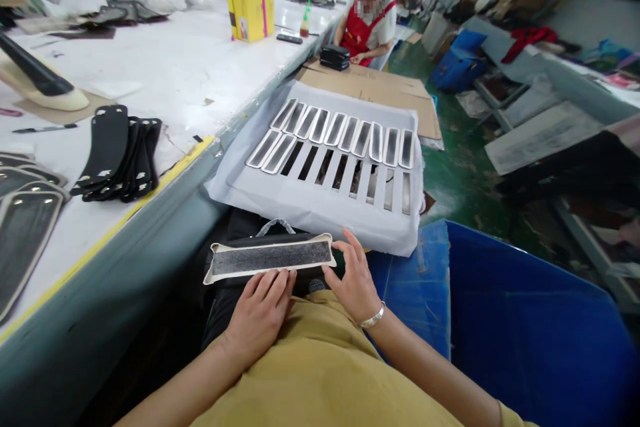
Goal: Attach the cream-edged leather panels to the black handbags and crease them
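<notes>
A long grey strip with pale raised edges [273, 257] lies across my lap on a dark surface; its corners stick up. My left hand [263, 307] has its fingers together over the strip's near edge, with the thumb hidden. At the strip's right end, my right hand [355, 277] has its fingers spread, the thumb and forefinger apart at the corner. Beyond my hands is a pale slotted sheet [310, 197]. Two rows of similar grey strips with light borders [335, 129] lie on it, the nearer row holding only a couple at its left.
On the white table [165, 67] at left are stacked black straps [117, 153], grey pieces [27, 227], a pen [45, 128] and a yellow box [249, 7]. A blue bin [525, 320] stands at right. A person in a red apron [367, 30] sits beyond the cardboard [390, 93].
</notes>
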`<control>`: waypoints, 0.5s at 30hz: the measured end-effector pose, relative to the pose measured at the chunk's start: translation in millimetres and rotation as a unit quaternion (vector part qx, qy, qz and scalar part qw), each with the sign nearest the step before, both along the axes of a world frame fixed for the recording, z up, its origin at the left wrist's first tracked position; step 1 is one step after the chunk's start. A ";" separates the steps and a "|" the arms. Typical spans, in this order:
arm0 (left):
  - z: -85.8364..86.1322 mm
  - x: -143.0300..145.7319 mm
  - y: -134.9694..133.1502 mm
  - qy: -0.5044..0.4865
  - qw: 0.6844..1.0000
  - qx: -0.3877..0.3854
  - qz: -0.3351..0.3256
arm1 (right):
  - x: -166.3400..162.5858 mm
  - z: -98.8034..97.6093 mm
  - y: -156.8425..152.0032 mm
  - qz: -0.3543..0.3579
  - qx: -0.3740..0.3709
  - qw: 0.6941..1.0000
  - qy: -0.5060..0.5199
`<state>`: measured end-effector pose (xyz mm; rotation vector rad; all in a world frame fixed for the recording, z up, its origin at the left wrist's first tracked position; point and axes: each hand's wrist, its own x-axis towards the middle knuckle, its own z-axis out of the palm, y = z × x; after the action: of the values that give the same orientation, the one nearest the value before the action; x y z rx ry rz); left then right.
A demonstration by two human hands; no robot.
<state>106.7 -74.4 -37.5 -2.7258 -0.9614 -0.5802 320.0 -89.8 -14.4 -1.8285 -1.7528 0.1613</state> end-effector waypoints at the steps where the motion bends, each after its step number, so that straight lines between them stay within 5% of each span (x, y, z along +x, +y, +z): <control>1: -1.5 -8.8 0.0 -0.007 1.000 0.005 0.010 | -1.0 -0.1 -1.6 0.012 0.018 1.000 -0.021; 6: -1.8 -47.0 -3.2 -0.009 0.997 0.032 0.072 | -8.5 -6.6 -14.0 0.121 0.106 0.976 -0.144; 15: -6.3 -56.0 -8.3 -0.027 0.995 0.019 0.093 | -46.4 -18.3 -6.9 0.276 0.100 0.924 -0.246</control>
<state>50.8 -82.7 -43.8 -2.5619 -1.1880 -0.6339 273.6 -96.7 -32.7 -1.2498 -2.5019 -0.2766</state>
